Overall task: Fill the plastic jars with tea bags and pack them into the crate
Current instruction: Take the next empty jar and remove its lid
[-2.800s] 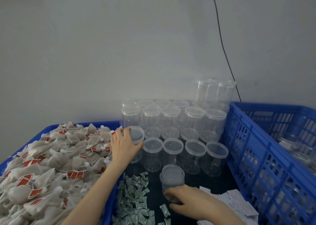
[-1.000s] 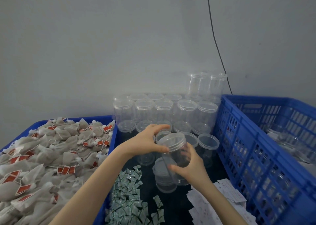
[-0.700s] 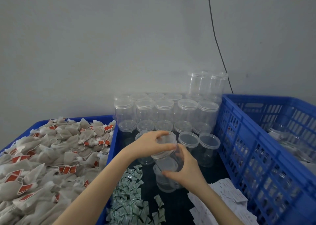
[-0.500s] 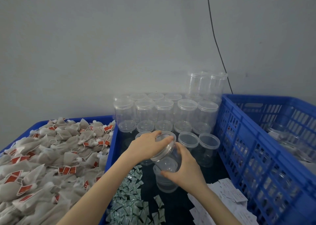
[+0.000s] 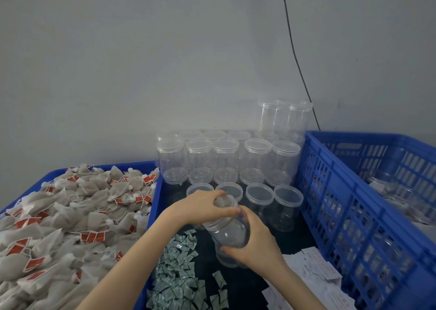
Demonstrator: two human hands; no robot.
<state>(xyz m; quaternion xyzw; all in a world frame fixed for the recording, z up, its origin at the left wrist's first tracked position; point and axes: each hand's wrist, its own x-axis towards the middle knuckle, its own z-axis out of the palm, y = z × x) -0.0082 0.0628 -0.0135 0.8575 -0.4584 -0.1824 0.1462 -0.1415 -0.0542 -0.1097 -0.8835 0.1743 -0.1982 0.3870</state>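
Note:
A clear plastic jar (image 5: 227, 233) is held tilted over the dark table, its mouth toward the left. My right hand (image 5: 256, 243) wraps around the jar's body from below and behind. My left hand (image 5: 203, 207) grips the jar's clear lid (image 5: 225, 202) at the mouth end. Another clear jar (image 5: 227, 261) stands on the table just under the held one, partly hidden by my right hand. Tea bags (image 5: 70, 217) with red tags fill the blue bin (image 5: 154, 206) on the left. The blue slotted crate (image 5: 349, 206) on the right holds a few filled jars (image 5: 387, 182).
Several lidded empty jars (image 5: 258, 158) stand stacked in rows against the grey wall. Small green sachets (image 5: 177, 272) lie in a heap near the front. White paper slips (image 5: 311, 276) lie beside the crate. A black cable (image 5: 297, 57) hangs down the wall.
My left hand took a jar from the rows and both hands brought it together in front. The jar tipped further over to the left while my left hand closed around its lid.

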